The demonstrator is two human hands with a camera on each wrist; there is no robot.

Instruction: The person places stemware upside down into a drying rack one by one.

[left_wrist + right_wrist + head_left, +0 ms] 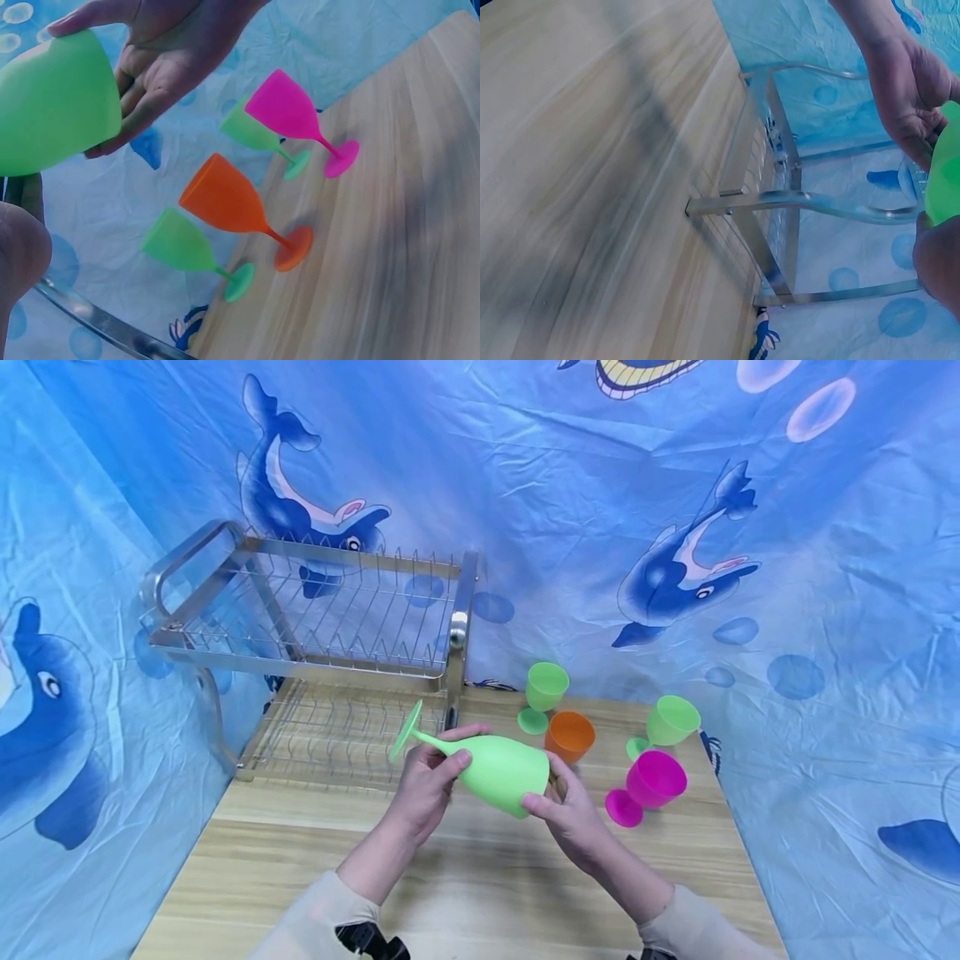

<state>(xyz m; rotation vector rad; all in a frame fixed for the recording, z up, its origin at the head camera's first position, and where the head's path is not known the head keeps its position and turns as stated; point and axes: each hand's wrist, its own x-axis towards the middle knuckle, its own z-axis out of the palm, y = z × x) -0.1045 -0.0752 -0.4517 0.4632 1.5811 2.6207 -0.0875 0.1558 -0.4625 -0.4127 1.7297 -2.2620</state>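
Left hand [429, 785] is gripping the light-green goblet [498, 770] where stem meets bowl; right hand [573, 822] is pinching its rim. Goblet is hanging sideways above the wooden table [300, 860], foot pointing toward the metal rack [300, 667]. Progress, as judged: early; 1 piece is being handled, not yet set down. Farther out, 4 are standing untouched: orange goblet [571, 735], magenta goblet [656, 779], back green goblet [547, 683], far-right green goblet [672, 721].
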